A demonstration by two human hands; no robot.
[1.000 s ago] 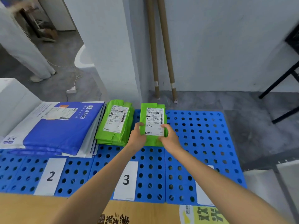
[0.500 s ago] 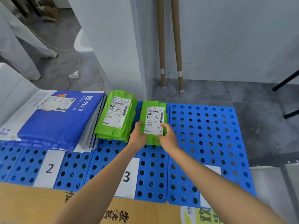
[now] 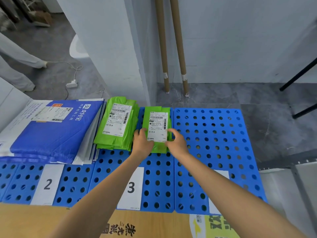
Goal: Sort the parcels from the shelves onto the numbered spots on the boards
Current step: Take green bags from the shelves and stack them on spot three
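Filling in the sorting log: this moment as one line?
phase: placing | left hand: grips green parcel | right hand: grips green parcel | parcel: at blue board, behind label 3 | neighbour: green stack, left

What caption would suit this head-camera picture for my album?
Sorting: left hand and right hand hold a green parcel on the blue board beyond card 3, beside a green stack.

Vantage: the single head camera is looking from above the near edge of the blue boards.
Facing: it is tilting forward and down toward 12 o'clock, taking in the floor and wall beyond.
Nearness: it is sitting close, with both forearms entering from 6 o'clock. The left hand and right hand are holding the green parcel near centre.
Coverage: one wide-angle view is covering everything.
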